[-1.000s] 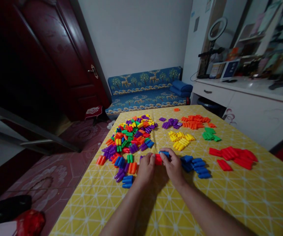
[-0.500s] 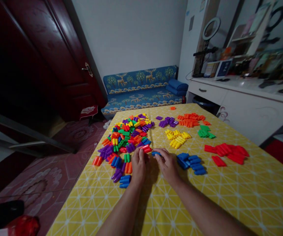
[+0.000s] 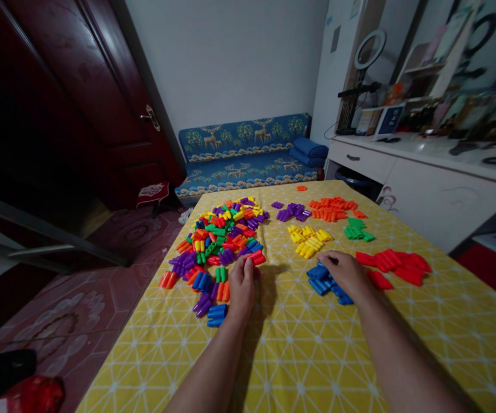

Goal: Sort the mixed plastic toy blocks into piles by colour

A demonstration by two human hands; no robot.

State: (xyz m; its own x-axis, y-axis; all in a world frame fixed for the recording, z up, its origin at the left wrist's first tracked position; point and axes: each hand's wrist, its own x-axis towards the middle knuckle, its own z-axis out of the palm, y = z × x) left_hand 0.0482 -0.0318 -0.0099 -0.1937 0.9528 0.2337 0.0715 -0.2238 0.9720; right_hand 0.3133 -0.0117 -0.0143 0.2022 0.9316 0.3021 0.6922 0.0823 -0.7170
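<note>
My left hand [image 3: 242, 289] pinches a red plastic piece [image 3: 257, 257], shaped like joined tubes, at the right edge of a mixed heap [image 3: 217, 241] of coloured pieces. Just over the blue pile [image 3: 320, 280], my right hand [image 3: 346, 271] has its fingers curved, with a gap between thumb and forefinger. No piece shows in it. Beyond it lie yellow pieces [image 3: 308, 241]. Red pieces [image 3: 396, 264] lie to its right, partly hidden behind the wrist.
Purple [image 3: 293, 211], orange [image 3: 332, 209] and green pieces [image 3: 359, 229] lie in groups farther back. One orange piece [image 3: 301, 188] sits near the far edge of the yellow tablecloth [image 3: 291, 355]. A blue sofa [image 3: 243, 152] stands behind, a white dresser [image 3: 446, 189] at right.
My right hand has moved right, from beside the left hand to the blue pile; the blue piece it held no longer shows in its fingers. My left hand stays with the red piece.
</note>
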